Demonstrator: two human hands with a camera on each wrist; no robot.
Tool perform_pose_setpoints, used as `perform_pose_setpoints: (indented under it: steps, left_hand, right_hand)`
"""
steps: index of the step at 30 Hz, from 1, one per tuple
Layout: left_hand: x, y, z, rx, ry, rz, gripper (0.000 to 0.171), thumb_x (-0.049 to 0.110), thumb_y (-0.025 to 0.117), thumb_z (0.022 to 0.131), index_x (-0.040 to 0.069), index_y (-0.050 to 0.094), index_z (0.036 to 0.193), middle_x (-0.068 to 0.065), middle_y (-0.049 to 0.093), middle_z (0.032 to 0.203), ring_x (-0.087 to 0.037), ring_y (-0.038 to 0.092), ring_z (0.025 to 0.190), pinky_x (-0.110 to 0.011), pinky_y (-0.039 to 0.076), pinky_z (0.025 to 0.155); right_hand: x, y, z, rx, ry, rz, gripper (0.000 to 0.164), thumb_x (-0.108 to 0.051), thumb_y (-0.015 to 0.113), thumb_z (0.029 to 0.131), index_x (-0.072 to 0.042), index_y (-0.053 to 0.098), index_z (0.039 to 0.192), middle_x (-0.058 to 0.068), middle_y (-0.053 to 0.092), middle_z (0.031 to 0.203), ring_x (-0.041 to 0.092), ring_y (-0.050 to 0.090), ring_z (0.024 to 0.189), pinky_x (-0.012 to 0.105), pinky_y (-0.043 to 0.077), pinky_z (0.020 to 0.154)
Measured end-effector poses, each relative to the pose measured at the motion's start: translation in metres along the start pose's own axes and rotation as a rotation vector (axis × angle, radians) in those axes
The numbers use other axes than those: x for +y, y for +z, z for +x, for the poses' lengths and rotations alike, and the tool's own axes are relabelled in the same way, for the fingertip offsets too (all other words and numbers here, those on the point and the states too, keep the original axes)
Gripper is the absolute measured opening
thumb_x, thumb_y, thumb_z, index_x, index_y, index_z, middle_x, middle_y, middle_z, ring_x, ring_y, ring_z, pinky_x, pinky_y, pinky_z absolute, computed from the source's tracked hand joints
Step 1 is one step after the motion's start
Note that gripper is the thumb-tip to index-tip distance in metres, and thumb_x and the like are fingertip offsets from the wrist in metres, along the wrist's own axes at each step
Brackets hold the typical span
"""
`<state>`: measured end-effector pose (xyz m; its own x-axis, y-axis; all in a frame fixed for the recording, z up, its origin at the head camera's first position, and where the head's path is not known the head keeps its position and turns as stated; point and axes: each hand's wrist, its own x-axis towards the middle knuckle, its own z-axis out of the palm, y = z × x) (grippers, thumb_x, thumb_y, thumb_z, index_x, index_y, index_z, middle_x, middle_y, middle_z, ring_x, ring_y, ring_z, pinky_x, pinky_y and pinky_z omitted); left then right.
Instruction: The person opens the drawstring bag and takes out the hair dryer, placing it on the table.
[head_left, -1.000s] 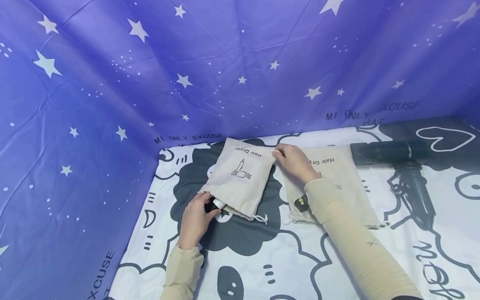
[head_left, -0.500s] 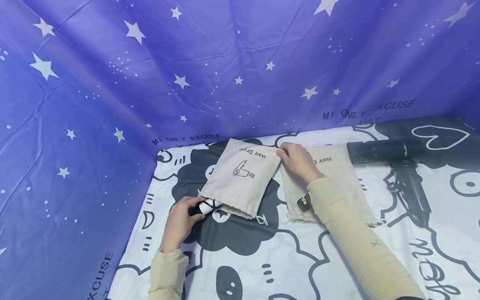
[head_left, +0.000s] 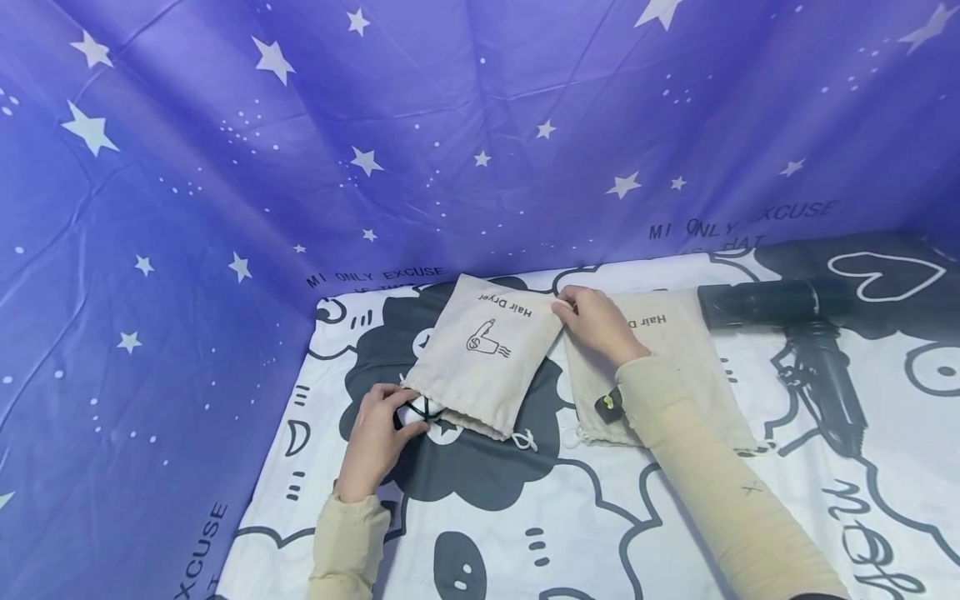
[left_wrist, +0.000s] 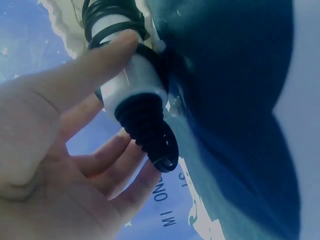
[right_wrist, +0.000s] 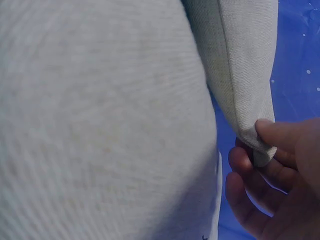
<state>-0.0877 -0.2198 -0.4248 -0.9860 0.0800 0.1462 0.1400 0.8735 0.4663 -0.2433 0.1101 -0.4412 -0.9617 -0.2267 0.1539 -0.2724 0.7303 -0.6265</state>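
Observation:
A beige drawstring bag (head_left: 487, 354) printed "Hair Dryer" lies left of centre in the head view, its mouth toward me. From that mouth sticks a white handle (left_wrist: 137, 77) wound with black cord, apparently of a hair dryer whose rest is hidden inside. My left hand (head_left: 375, 437) grips this handle, thumb over the cord in the left wrist view; a ribbed black cord sleeve (left_wrist: 142, 117) hangs below. At the bag's far right corner, my right hand (head_left: 596, 321) pinches the cloth between thumb and fingers.
A second beige "Hair Dryer" bag (head_left: 701, 392) lies flat under my right forearm. Farther right rests a black hair dryer (head_left: 825, 379), cord wrapped about its handle. A purple star-printed curtain (head_left: 480, 125) rises behind the cartoon-patterned cloth (head_left: 585, 533).
My left hand drew back toward the lower left, baring more of the white handle, then shifted slightly up and right again. The bag's printed face moved a little right. My right hand kept its pinch.

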Motion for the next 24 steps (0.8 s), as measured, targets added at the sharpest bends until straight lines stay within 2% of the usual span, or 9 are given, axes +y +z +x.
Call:
perform_pose_setpoints:
  steps: [3,7,13,18,20,24]
  left_hand:
    - [-0.003,-0.001,0.002,0.013,0.018,0.023,0.039,0.009,0.084,0.076,0.006,0.073,0.114,-0.017,0.060,0.116,-0.035,0.054,0.112,-0.050,0.046,0.097]
    - [-0.011,-0.008,0.001,-0.005,0.034,0.032,0.039,0.006,0.083,0.076,0.006,0.074,0.114,-0.017,0.060,0.115,-0.037,0.055,0.112,-0.052,0.045,0.098]
    - [-0.019,-0.016,-0.003,-0.037,0.022,0.020,0.039,0.003,0.082,0.076,0.006,0.073,0.114,-0.018,0.061,0.116,-0.039,0.056,0.113,-0.053,0.044,0.100]
    - [-0.012,-0.014,-0.003,-0.042,0.018,0.006,0.049,0.004,0.085,0.074,0.006,0.070,0.120,-0.019,0.059,0.120,-0.039,0.053,0.116,-0.057,0.039,0.101]
    - [-0.007,-0.011,-0.002,-0.039,0.016,-0.003,0.053,0.007,0.087,0.072,0.007,0.069,0.122,-0.019,0.057,0.124,-0.039,0.051,0.117,-0.058,0.037,0.100]
    - [0.001,-0.001,0.001,-0.010,-0.009,-0.019,0.048,0.013,0.086,0.075,0.006,0.070,0.120,-0.019,0.053,0.127,-0.038,0.047,0.118,-0.056,0.035,0.098]
  right_hand:
    - [0.000,-0.003,-0.002,0.027,0.008,-0.001,0.017,-0.021,0.057,0.100,-0.006,0.064,0.095,0.013,0.064,0.084,0.032,0.058,0.081,0.048,0.045,0.077]
    - [0.002,-0.007,-0.004,0.038,0.023,-0.002,0.019,-0.020,0.056,0.101,-0.004,0.065,0.096,0.015,0.066,0.089,0.034,0.060,0.085,0.050,0.046,0.081]
    - [0.004,-0.006,-0.004,0.023,0.028,0.010,0.022,-0.022,0.054,0.102,-0.003,0.065,0.102,0.017,0.068,0.094,0.036,0.063,0.090,0.051,0.047,0.086]
    - [0.004,-0.001,-0.001,-0.025,-0.013,0.028,0.033,-0.025,0.044,0.106,-0.002,0.064,0.118,0.021,0.067,0.117,0.041,0.060,0.115,0.054,0.041,0.105]
    - [0.003,0.002,-0.001,-0.033,-0.029,0.042,0.034,-0.025,0.044,0.106,-0.001,0.063,0.121,0.022,0.065,0.123,0.042,0.057,0.121,0.053,0.038,0.109]
    - [-0.003,0.007,0.000,0.022,-0.042,0.081,0.023,-0.022,0.055,0.102,-0.004,0.066,0.111,0.019,0.068,0.112,0.039,0.061,0.109,0.053,0.042,0.102]
